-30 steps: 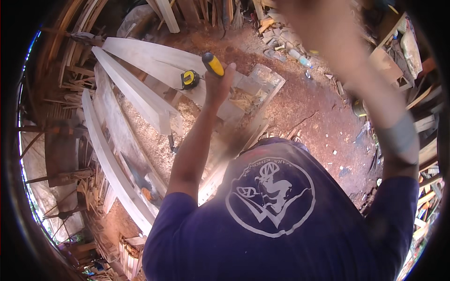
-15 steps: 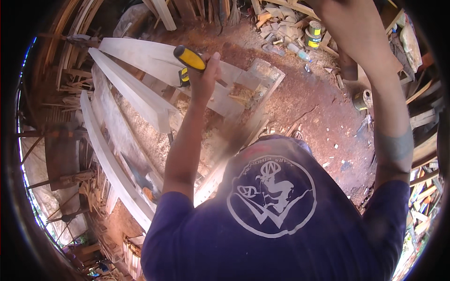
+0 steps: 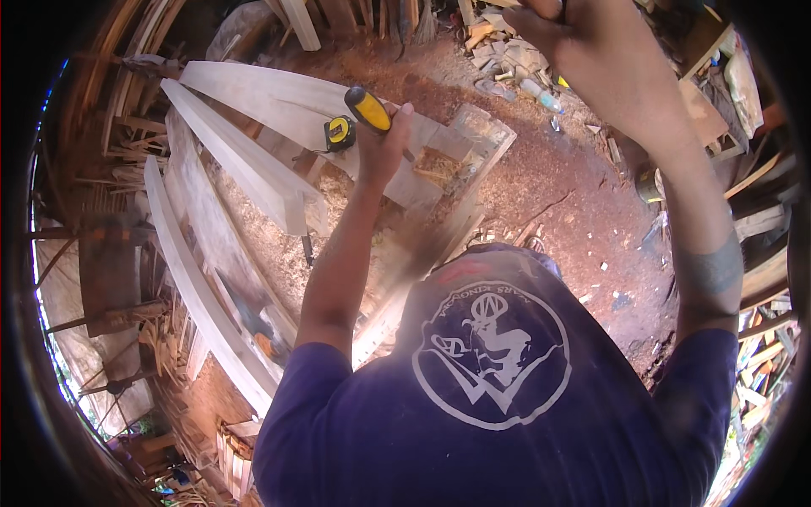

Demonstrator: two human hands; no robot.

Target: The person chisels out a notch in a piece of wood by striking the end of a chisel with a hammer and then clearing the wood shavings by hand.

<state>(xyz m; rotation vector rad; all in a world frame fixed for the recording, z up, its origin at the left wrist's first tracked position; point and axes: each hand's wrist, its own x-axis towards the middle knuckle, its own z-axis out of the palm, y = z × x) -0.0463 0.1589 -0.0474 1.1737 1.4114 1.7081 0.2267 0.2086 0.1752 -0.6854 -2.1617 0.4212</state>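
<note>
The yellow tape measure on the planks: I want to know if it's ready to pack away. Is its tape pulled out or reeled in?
Reeled in, apparently: the tape measure lies on the pale plank with no blade showing, beside the left hand.

Yellow-and-black tool handle, yellow-black tape measure, pale, perhaps grey, planks

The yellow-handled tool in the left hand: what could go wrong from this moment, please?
1. The left hand grips the yellow-handled tool raised above the pale planks; a slip could perhaps drop it onto the tape measure or the wood.
2. The right hand is lifted high, close to the camera, and hides part of the ground, so the person may not see the scraps lying there.
3. The sawdust-covered ground might give poor footing.
</note>
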